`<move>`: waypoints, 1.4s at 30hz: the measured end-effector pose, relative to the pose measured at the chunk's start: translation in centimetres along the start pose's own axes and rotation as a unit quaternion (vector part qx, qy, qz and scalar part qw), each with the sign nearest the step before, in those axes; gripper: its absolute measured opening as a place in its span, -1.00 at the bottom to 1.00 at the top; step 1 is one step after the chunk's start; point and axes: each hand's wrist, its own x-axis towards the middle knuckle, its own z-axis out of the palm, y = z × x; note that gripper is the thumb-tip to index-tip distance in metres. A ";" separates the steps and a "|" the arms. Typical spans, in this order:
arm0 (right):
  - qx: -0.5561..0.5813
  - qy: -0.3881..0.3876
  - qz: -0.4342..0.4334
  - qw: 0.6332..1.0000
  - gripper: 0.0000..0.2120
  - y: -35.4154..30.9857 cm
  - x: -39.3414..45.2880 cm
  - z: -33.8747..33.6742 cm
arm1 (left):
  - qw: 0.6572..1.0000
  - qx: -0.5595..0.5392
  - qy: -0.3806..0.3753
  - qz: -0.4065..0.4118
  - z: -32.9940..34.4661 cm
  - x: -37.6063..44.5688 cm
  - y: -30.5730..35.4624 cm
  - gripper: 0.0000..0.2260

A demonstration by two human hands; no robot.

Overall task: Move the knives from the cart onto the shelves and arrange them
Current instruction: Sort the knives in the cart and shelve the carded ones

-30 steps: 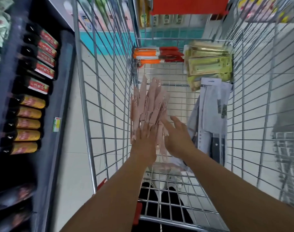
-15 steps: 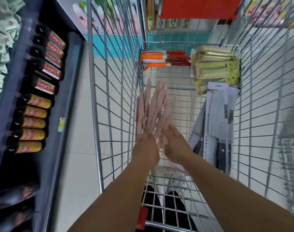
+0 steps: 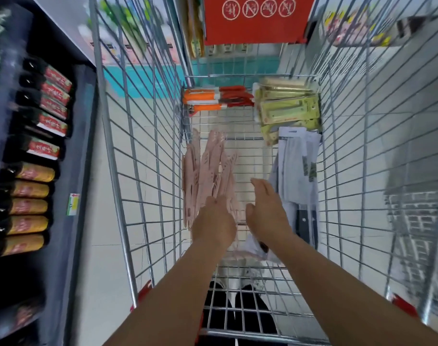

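Observation:
A fan of several pink knives (image 3: pixel 208 166) stands against the left side of the wire cart (image 3: pixel 143 171). My left hand (image 3: pixel 214 221) grips their near ends, with its fingers hidden behind the bundle. Just to the right, my right hand (image 3: pixel 268 206) hovers with straight fingers and holds nothing. Orange and red-handled knives (image 3: pixel 213 98) lie at the cart's far end, with yellow-green knife packs (image 3: pixel 288 111) beside them. Grey-white packaged knives with black handles (image 3: pixel 295 171) lie along the right side.
A dark shelf (image 3: pixel 83 146) with rows of bottles (image 3: pixel 33 171) runs along the left of the cart. A red sign (image 3: pixel 258 18) hangs on the cart's far end. Another wire cart (image 3: pixel 412 221) stands at the right. White tiled floor shows below.
My right hand has come off the pink knives and moved right, fingers spread. My left hand keeps its hold on the bundle. The view has tilted down toward the cart.

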 end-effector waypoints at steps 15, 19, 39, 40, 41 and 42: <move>0.025 -0.006 0.234 0.972 -0.16 5.6 -2.2 -3.6 | 0.974 -0.137 -0.136 0.121 5.5 -0.6 7.6 -0.60; 0.027 -0.008 0.255 0.967 -0.17 6.3 -2.0 -3.6 | 0.974 -0.161 -0.115 0.106 6.4 -0.3 7.8 -0.70; 0.105 0.009 0.275 0.956 -0.33 8.2 -1.7 -3.8 | 0.974 -0.218 -0.029 -0.049 9.0 1.8 8.3 -0.85; 0.115 0.013 0.274 0.955 -0.33 8.2 -1.6 -3.8 | 0.971 -0.229 -0.038 -0.056 9.0 1.8 8.3 -0.82; 0.125 0.017 0.271 0.954 -0.35 8.1 -1.6 -3.8 | 0.967 -0.244 -0.039 -0.059 8.9 1.9 8.3 -0.83; 0.136 0.022 0.268 0.954 -0.37 8.0 -1.6 -3.9 | 0.963 -0.260 -0.039 -0.066 8.9 1.8 8.4 -0.85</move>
